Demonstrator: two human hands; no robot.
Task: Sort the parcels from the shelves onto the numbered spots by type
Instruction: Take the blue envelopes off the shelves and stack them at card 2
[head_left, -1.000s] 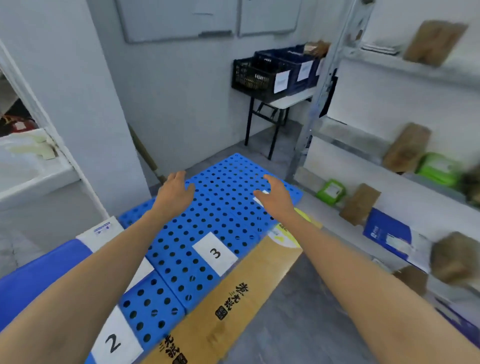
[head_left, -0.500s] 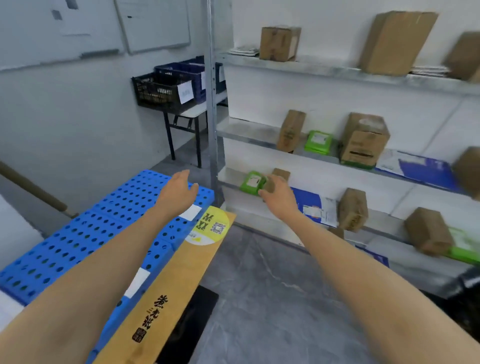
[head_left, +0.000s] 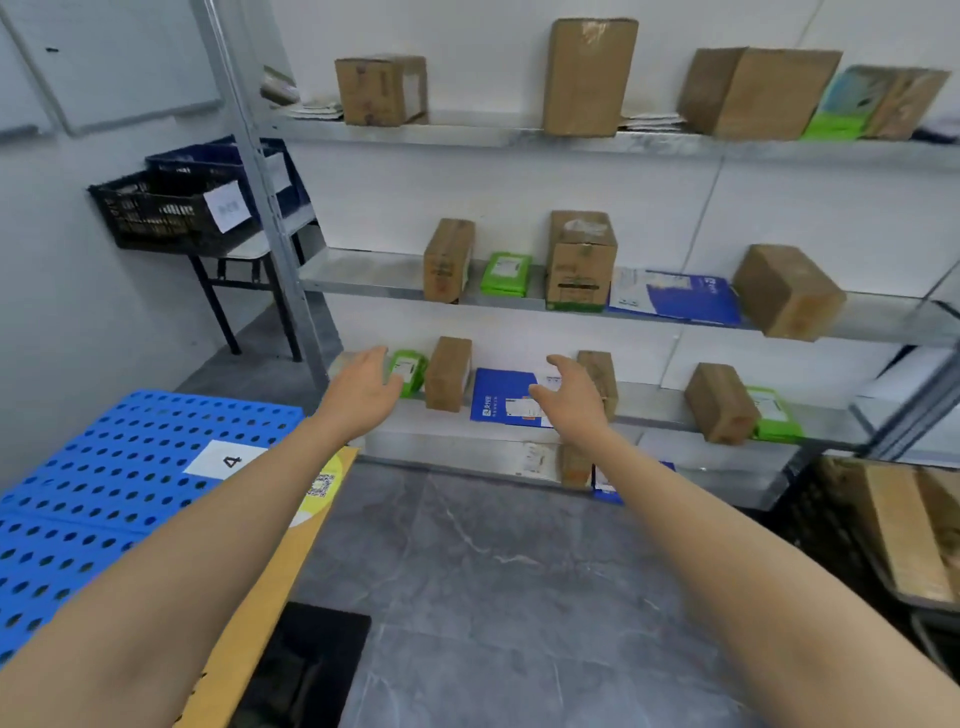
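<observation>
Nearest to me, down and to the left of the upright brown box (head_left: 448, 374) that I am using as my marker, the blue perforated platform (head_left: 104, 493) is showing its spot label 4 (head_left: 231, 460).

Past it, both hands are hovering on either side of that box, and both are holding nothing. The left hand (head_left: 363, 387) is hanging open just left of the box, fingers loosely spread. It is overlapping the green pouch (head_left: 409, 370), but I cannot tell whether it is touching. The right hand (head_left: 571, 397) is open to the right of the box, fingers gently curved, in front of the far end of the blue mailer (head_left: 501, 397), which is lying flat just beside the box.

The box is looking like stiff cardboard, probably light, and it should take a firm grip across its two broad faces. The pouch is looking soft and glossy, so likely slippery, and a full-hand hold round its body seems safer than a pinch. The mailer will probably sag, so sliding it to the lip of the lower shelf (head_left: 660, 410) and taking a long edge looks best.

Above the box, the middle shelf (head_left: 363, 275) is carrying more boxes, a pouch and a mailer.
</observation>
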